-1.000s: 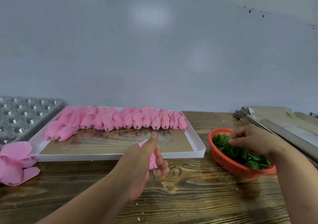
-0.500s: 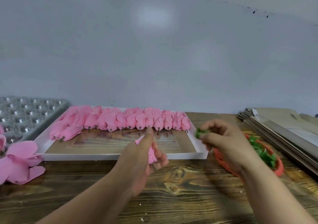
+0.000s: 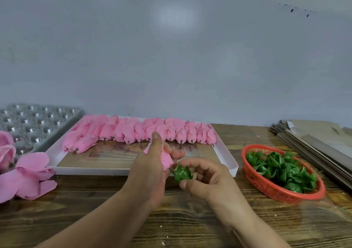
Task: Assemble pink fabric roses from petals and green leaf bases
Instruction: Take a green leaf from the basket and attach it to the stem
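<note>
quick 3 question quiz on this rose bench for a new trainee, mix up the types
1. True or false: the left hand holds a pink rose bud.
2. The green leaf base is pinched by: A the right hand, B nobody, it lies in the white tray.
3. Fill in: spare leaf bases sit in the ___ basket.

Key: 1 true; 2 A; 3 red.

The table point(image 3: 190, 219) is dark wood with a strong grain and a light shine. The pink rose buds point(image 3: 144, 131) look like soft matt cloth, as do the loose petals point(image 3: 28, 177) at the left. The green leaf bases point(image 3: 282, 167) look like glossy plastic, in a red plastic mesh basket point(image 3: 274, 190). The far-left mould tray point(image 3: 34, 120) shines like metal. The white tray point(image 3: 122, 171) looks like matt card.
</note>
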Motion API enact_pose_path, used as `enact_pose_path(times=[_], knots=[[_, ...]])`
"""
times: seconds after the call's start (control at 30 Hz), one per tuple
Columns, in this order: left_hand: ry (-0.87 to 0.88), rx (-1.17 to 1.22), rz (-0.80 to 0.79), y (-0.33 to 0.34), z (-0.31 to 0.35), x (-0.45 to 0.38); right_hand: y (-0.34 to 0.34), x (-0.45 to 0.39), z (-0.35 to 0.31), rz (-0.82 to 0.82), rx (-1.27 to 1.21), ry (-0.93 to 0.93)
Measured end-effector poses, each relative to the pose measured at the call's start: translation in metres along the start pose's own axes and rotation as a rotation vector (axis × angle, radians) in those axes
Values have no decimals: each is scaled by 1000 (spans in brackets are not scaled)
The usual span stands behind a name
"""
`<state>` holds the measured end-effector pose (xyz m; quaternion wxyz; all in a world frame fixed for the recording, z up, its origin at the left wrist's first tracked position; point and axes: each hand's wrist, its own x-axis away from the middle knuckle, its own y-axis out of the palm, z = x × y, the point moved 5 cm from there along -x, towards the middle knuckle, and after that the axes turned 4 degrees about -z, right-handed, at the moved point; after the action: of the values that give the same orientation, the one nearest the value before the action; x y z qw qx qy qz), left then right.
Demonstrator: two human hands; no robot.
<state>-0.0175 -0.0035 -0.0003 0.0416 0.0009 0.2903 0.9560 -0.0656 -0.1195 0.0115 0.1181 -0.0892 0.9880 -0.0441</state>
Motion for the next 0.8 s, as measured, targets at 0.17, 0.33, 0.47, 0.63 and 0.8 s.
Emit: enact_pose_path(times=[0.17,0.33,0.47,0.63,0.8], knots=[[53,-123,-25,2,4,3,2,3,-2,-66,210,24],[42,-161,-105,6,0,10,8,4,-8,-57,143,-8],[41,-197,-137,7,-5,12,7,5,-7,2,33,-20],[4,-196,-161,12,-6,16,9,5,-9,-19,15,-37],[9,-169,-187,12,-7,16,10,5,-8,-2,-58,-53]])
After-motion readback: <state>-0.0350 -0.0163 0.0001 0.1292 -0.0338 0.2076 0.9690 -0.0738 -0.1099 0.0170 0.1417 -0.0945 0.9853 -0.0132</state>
